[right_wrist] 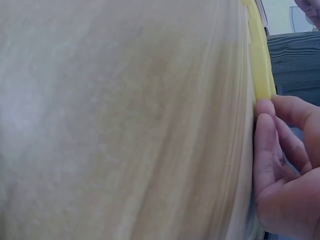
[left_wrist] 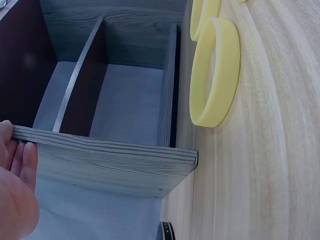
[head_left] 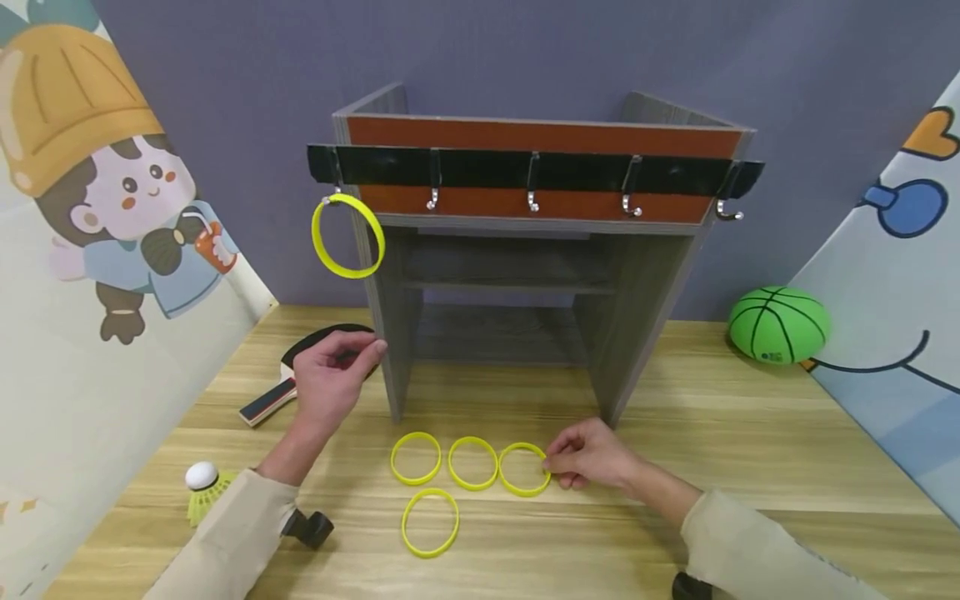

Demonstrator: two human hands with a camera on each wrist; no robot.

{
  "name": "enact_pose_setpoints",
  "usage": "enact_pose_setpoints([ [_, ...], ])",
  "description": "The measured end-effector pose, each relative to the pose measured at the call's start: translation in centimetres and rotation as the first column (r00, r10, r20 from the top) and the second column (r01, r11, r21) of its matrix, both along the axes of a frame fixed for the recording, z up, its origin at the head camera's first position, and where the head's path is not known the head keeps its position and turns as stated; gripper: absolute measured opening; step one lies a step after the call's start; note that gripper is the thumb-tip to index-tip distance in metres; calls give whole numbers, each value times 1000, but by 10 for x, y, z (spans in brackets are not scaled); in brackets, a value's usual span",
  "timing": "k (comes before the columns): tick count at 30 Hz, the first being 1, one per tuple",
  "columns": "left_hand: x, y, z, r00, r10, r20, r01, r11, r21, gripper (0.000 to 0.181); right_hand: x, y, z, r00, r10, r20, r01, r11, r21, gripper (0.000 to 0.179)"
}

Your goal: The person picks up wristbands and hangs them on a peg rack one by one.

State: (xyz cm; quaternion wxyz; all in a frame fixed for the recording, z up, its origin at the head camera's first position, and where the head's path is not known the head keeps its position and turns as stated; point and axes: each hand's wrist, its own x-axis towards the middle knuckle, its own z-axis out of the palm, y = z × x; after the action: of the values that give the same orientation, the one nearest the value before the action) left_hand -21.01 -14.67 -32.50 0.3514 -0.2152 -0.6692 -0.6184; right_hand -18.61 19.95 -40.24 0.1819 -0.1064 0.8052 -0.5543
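A grey wooden shelf unit [head_left: 480, 325] carries a black strip [head_left: 480, 167] with several silver hooks. One yellow ring [head_left: 348, 273] hangs from the leftmost hook. My left hand [head_left: 333, 371] pinches the front edge of the unit's left side panel [left_wrist: 110, 150], thumb and fingers on either side of it. On the table, my right hand [head_left: 592, 454] pinches the right rim of a flat-lying yellow ring [head_left: 525, 493]. Left of that lie two more yellow rings in a row, the middle ring [head_left: 472, 486] and the left ring [head_left: 416, 482]. Another yellow ring [head_left: 430, 553] lies nearer me.
Behind my left hand lies a table tennis bat [head_left: 268, 400]. A shuttlecock [head_left: 202, 479] stands beside my left sleeve. At the back right, a green ball [head_left: 778, 325] rests against the wall. A purple-grey backdrop [head_left: 517, 50] hangs behind the unit.
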Motion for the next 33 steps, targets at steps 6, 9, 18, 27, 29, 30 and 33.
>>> enact_pose_setpoints([
  [6, 1, 1, 1, 1000, -1, -7, 1, 1000, -4, 10, -2, 1, 0, 1000, 1, 12, 0, 1000, -21, 18],
  [9, 2, 1, 2, 1000, 3, 5, -3, 1000, -2, 10, -1, 1, 1, 1000, -1, 15, 2, 999, -37, 18],
  [18, 5, -1, 0, 1000, 7, 27, -7, 1000, -11, 10, 3, 1, -1, 1000, -21, -2, 21, 998, -60, 16],
  [27, 5, 0, 1, 1000, 5, 16, -5, 1000, -13, 11, 6, 5, 0, 1000, -20, -2, 20, 993, -113, 16],
  [29, 4, 0, 1, 1000, 5, 15, -4, 1000, -15, 11, 7, 7, 1, 1000, -17, 3, 17, 992, -126, 17],
  [30, 4, 0, 1, 1000, 2, 15, -2, 1000, -15, 11, 7, 8, 2, 1000, -16, 8, 16, 991, -134, 17],
  [33, 5, -2, 1, 1000, 6, 14, -6, 1000, -24, 11, 6, 9, 3, 1000, -14, 19, 17, 987, -159, 16],
])
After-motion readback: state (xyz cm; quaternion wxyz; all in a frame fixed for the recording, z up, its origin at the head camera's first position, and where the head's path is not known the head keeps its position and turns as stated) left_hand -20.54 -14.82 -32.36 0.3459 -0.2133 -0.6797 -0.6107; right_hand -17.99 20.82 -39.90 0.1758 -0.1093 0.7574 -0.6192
